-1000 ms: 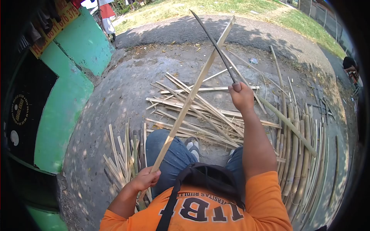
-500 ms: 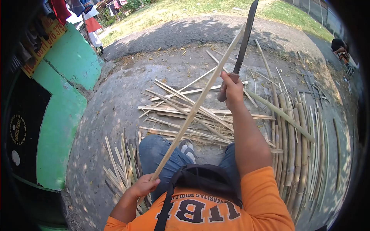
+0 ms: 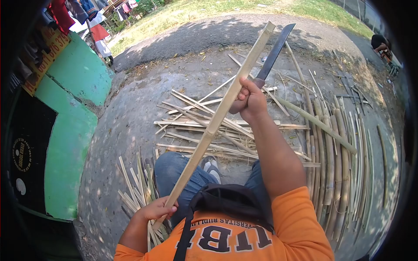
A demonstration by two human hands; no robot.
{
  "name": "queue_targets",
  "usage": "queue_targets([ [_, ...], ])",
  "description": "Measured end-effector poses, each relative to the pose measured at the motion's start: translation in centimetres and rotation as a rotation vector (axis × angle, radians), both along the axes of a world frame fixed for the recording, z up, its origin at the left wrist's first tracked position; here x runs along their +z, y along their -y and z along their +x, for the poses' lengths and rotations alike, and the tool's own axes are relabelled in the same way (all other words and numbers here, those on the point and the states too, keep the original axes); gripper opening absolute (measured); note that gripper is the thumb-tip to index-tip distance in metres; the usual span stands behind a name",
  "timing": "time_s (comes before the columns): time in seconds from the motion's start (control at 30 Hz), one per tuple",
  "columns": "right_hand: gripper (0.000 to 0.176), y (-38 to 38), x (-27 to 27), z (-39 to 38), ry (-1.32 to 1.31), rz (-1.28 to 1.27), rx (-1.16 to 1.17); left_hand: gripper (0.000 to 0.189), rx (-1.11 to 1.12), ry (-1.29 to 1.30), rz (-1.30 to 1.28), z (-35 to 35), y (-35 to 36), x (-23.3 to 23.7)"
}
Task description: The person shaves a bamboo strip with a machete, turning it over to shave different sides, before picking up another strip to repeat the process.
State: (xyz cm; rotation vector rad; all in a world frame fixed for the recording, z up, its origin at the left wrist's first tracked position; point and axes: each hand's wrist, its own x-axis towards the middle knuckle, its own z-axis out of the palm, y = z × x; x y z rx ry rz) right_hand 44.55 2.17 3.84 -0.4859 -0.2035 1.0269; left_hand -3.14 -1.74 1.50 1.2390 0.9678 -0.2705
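Observation:
A long split bamboo strip [image 3: 209, 130] slants up from lower left to upper right across the view. My left hand [image 3: 159, 209] is closed around its lower end, beside my left knee. My right hand [image 3: 251, 101] is wrapped round the wooden handle of a machete [image 3: 275, 54], whose dark blade points up and to the right. The thumb side of that hand lies against or just behind the strip's upper part; whether it grips the strip too is hard to tell. The blade stands to the right of the strip, apart from its upper end.
Split bamboo strips [image 3: 191, 124] lie crisscrossed on the ground before my feet. Several bamboo poles [image 3: 337, 161] lie at the right, with more strips [image 3: 133, 182] by my left leg. A green wall [image 3: 69, 143] stands left. A person [image 3: 381, 44] crouches at the far right.
My right hand has come left and down toward the strip, and the machete has tilted further right. The strip has turned so its broad face shows more. My left hand has barely moved.

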Motion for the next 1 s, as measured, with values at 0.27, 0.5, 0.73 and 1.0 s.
queue_targets([
  [0.27,0.027,1.6,2.5,-3.7,-0.019,0.008,0.054,0.032,-0.092,-0.021,0.005,-2.4,-0.3,-1.7],
  [0.5,0.025,2.3,2.4,-5.6,-0.005,0.11,0.17,0.033,-0.009,-0.031,0.046,-5.2,0.9,-1.7],
  [0.73,0.022,2.5,2.7,-6.4,0.011,0.106,0.225,0.03,0.159,-0.089,0.23,-5.7,2.9,-3.6],
  [1.0,0.022,2.0,2.1,-6.3,0.04,0.028,0.229,0.026,0.278,-0.105,0.44,-5.3,4.5,-5.5],
])
